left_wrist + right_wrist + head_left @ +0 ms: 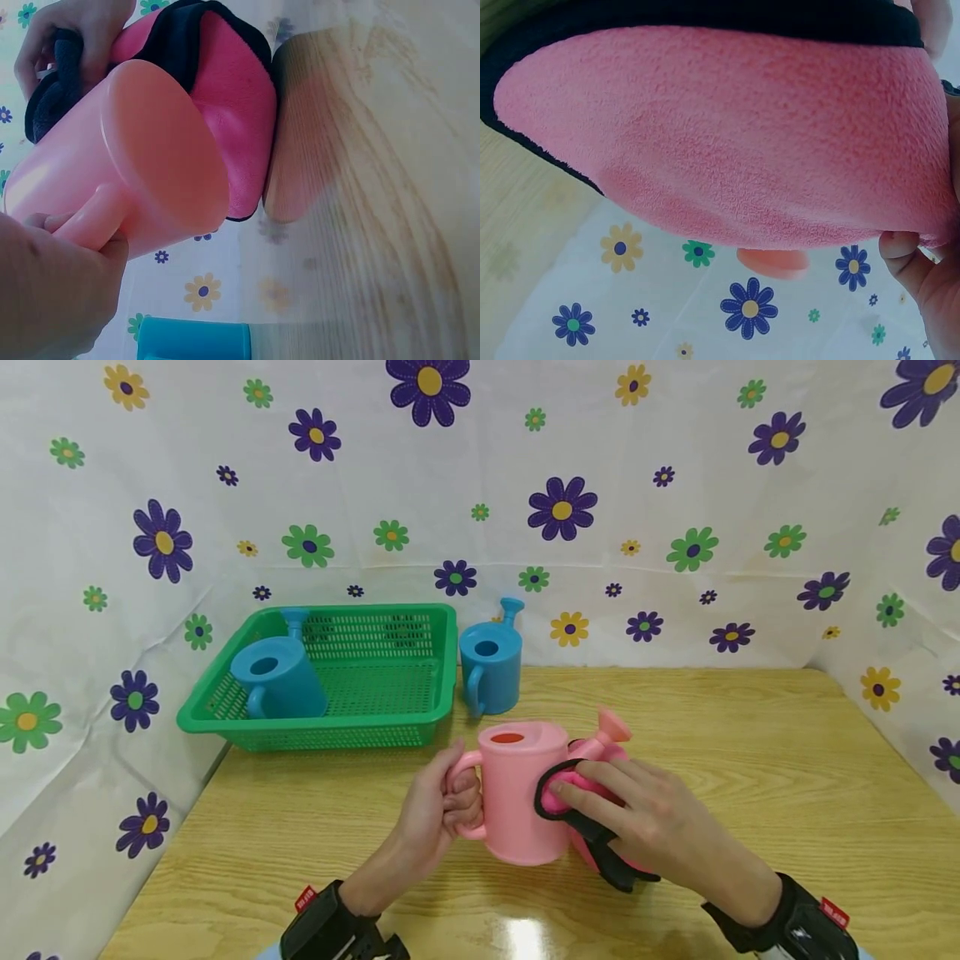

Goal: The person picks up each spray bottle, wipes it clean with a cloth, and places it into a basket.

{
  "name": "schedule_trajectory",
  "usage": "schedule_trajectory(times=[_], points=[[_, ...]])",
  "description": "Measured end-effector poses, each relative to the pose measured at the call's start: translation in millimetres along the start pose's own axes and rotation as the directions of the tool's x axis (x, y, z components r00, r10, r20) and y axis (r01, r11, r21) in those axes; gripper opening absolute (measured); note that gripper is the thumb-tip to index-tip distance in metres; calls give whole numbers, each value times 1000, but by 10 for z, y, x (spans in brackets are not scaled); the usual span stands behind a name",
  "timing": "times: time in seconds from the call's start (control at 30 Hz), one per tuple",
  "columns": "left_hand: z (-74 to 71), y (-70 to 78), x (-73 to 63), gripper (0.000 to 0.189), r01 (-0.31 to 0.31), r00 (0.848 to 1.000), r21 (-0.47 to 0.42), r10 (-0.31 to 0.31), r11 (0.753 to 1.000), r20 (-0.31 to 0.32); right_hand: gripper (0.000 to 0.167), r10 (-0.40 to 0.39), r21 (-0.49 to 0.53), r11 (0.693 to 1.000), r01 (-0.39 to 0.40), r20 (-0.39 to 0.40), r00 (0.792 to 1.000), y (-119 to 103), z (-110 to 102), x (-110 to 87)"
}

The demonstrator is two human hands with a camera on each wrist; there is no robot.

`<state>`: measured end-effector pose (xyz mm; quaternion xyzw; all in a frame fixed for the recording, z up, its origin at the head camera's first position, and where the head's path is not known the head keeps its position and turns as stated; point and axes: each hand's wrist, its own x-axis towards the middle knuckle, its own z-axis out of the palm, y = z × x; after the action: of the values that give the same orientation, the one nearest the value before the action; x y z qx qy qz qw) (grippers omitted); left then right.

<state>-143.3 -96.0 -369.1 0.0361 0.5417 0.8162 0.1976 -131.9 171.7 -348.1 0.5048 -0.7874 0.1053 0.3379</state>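
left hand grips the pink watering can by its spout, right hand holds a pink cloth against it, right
Not the spout: the head view shows the left hand gripping the pink watering can by its handle. The rest is right.

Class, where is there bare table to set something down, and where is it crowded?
Free: the table between the right hand and flowered backdrop; also between the green basket and left forearm. Crowded: around pink watering can and cloth.

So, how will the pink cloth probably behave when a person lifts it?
Likely floppy: the pink cloth folds and hangs below the right hand. Its surface looks fuzzy, so it probably will not slip easily.
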Motion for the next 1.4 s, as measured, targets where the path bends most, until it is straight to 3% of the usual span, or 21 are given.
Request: schedule_trajectory(times=[0.2,0.43,0.7,0.97,1.1,1.17,1.3,1.4], points=[[3,-52,-15,50,21,1000,10,-21,1000,15,33,39,18,999,-39,-13,999,28,-22,-21],[22,-72,-18,50,35,999,30,-35,999,4,31,119,16,993,-120,41,992,31,-83,-50],[29,-80,-17,50,41,999,28,-41,999,-13,37,136,13,991,-137,66,989,16,-95,-56],[22,-76,-20,49,31,999,32,-30,999,-28,29,142,12,990,-143,51,989,-10,-43,-50],[15,-83,-22,49,32,999,26,-31,999,-43,69,176,28,983,-180,100,979,-62,-28,-55],[9,-87,-18,49,33,998,12,-33,999,-57,76,211,38,975,-219,146,966,-103,-29,-55],[-2,-86,-7,48,31,996,-7,-31,1000,-87,66,268,60,957,-285,204,942,-180,-20,-48],[2,-81,3,48,31,995,-3,-31,1000,-94,52,263,86,956,-280,166,950,-199,11,-35]])
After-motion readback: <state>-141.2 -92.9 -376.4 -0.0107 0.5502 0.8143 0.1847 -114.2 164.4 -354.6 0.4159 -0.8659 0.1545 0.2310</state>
